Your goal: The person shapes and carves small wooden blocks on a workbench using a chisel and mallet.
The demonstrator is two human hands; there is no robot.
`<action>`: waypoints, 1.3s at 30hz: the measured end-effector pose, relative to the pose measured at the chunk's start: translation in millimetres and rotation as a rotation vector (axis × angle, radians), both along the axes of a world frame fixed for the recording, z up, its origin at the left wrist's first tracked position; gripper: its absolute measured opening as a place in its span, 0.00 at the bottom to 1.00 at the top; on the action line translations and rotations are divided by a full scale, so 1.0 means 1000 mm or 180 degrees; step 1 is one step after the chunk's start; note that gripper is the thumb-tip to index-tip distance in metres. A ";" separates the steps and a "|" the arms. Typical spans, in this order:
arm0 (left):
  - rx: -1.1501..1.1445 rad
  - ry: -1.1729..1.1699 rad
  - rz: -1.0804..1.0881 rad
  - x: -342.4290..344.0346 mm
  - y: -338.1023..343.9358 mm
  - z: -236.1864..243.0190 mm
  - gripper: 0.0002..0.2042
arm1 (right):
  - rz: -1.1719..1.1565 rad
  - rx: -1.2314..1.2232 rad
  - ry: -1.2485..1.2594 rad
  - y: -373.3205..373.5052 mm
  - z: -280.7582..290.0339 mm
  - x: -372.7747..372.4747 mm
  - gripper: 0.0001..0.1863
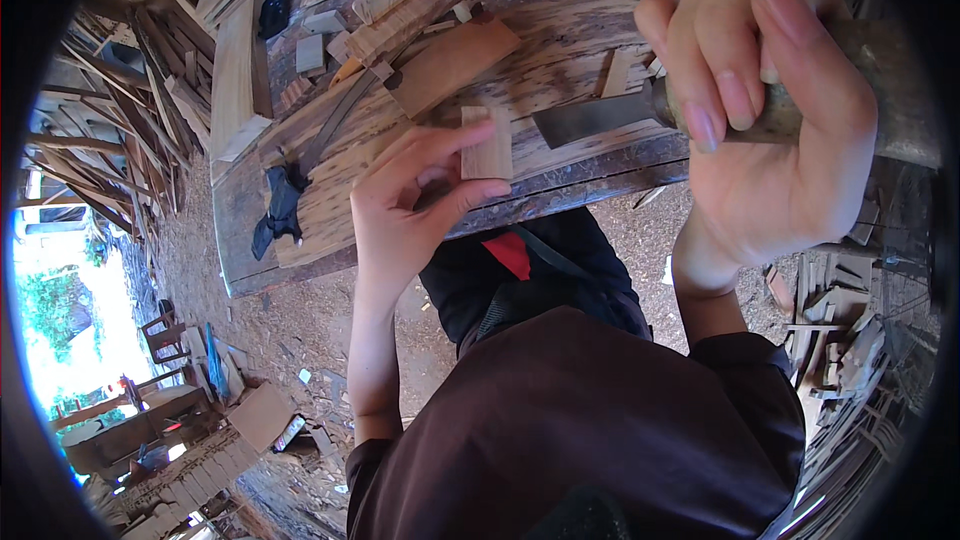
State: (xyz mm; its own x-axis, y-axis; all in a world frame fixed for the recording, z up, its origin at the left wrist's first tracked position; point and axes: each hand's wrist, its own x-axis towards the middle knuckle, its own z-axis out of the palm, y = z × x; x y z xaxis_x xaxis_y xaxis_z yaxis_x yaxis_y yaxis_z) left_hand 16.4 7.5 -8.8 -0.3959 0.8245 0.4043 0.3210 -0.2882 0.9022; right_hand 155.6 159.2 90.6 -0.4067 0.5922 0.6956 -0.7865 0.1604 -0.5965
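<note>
Over the bench [236, 232], pinches the block [486, 155] in the left hand [398, 202], curls the right hand [768, 145] round the chisel [600, 120]. Could nick left fingertips through any slip, with bare skin near the blade.

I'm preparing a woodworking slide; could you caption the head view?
Over a cluttered bench, the left hand pinches a small block while the right hand grips a chisel.

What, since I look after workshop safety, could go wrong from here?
The flat-bladed tool in the right hand points its blade toward the left hand; a slip might cut it. The small wood block is pinched in that hand's grip, with no clamp visible, so it could twist loose.
</note>
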 end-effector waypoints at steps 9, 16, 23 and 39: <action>-0.0777 0.1824 0.1201 -0.002 0.006 0.013 0.13 | -0.0213 0.0079 0.0036 -0.002 0.002 -0.005 0.09; -0.0238 0.1650 0.1131 0.004 0.014 0.014 0.14 | -0.0449 0.0085 0.0045 0.012 0.000 -0.003 0.08; 0.0105 0.1974 0.1268 0.005 0.011 0.007 0.14 | -0.0538 0.0145 -0.0002 0.003 0.001 -0.010 0.07; 0.0383 0.2026 0.1297 0.003 0.013 0.001 0.14 | -0.0607 0.0438 -0.0126 0.008 0.007 -0.017 0.05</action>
